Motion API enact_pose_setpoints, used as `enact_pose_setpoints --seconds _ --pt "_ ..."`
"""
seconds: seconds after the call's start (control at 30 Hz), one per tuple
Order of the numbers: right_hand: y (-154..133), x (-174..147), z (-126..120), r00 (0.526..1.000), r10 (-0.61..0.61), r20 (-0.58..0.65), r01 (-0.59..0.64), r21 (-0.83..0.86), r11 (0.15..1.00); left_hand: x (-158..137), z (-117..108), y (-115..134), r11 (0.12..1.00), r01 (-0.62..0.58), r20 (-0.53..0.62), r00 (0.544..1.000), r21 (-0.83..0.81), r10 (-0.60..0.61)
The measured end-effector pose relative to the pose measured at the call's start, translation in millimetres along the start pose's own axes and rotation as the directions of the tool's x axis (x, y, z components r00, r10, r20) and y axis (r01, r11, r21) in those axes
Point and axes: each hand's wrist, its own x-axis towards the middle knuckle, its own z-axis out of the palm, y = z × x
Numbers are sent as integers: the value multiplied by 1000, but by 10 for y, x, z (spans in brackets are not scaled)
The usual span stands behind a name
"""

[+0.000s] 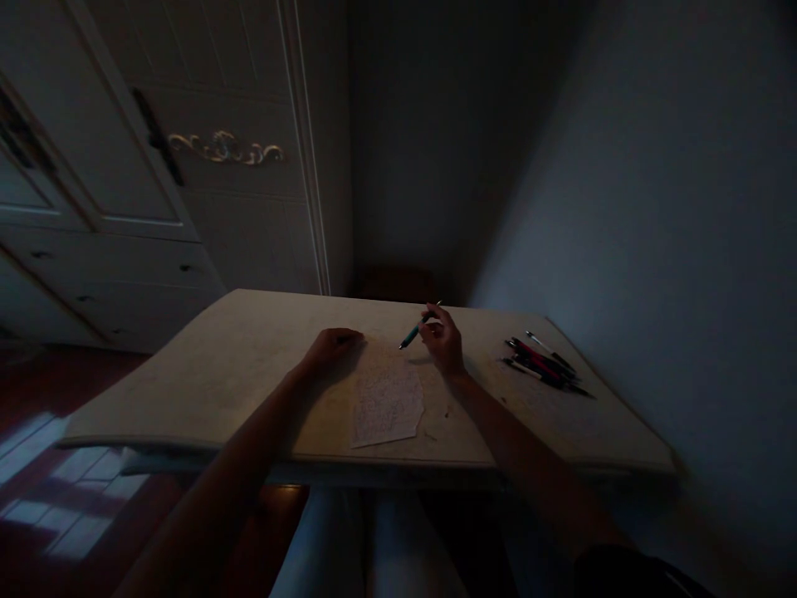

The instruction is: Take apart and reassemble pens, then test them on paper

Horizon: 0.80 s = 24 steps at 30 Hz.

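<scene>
My right hand (442, 339) holds a teal pen (410, 335) between thumb and fingers. The pen slants, its tip pointing down and left over the upper part of a sheet of paper (387, 403). Whether the tip touches the paper is unclear. Handwriting seems to cover the sheet, which has an uneven right edge. My left hand (333, 349) rests on the table by the paper's upper left, fingers curled and closed. Its fingertips are at the sheet's edge, and anything between them is hidden in the dim light.
Several pens (541, 365) lie in a heap on the right of the pale table (205, 374). Small dark bits (447, 411) are near the paper. A wall (672, 208) borders the right side. A white cabinet (249, 224) stands behind at left.
</scene>
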Motion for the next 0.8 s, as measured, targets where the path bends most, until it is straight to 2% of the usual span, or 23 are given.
enact_pose_setpoints --seconds 0.07,0.17,0.23,0.33,0.47,0.57,0.7,0.8 --pt "8 57 -33 985 174 -6 -171 163 972 -24 6 13 998 -49 -7 999 36 49" --pt "22 132 -99 922 375 100 -383 395 835 -44 18 31 997 -61 -11 998 51 61" --pt "30 151 -122 893 413 180 -448 440 778 -49 26 35 999 -16 -21 1000 32 16" --pt "36 128 -103 882 391 263 -469 408 783 -49 28 28 999 46 -49 998 1 -46" --pt "44 82 -57 901 292 319 -409 404 818 -30 6 19 1000 27 -89 996 9 -26" --pt "76 79 -50 940 236 249 -317 373 872 -16 -8 23 1000 10 -91 996 18 -8" --pt "114 39 -19 982 59 178 -93 185 978 -22 3 36 1000 10 -99 995 12 -9" --pt "101 -39 38 973 -80 216 67 69 995 -33 18 45 999 33 -102 994 -4 -33"
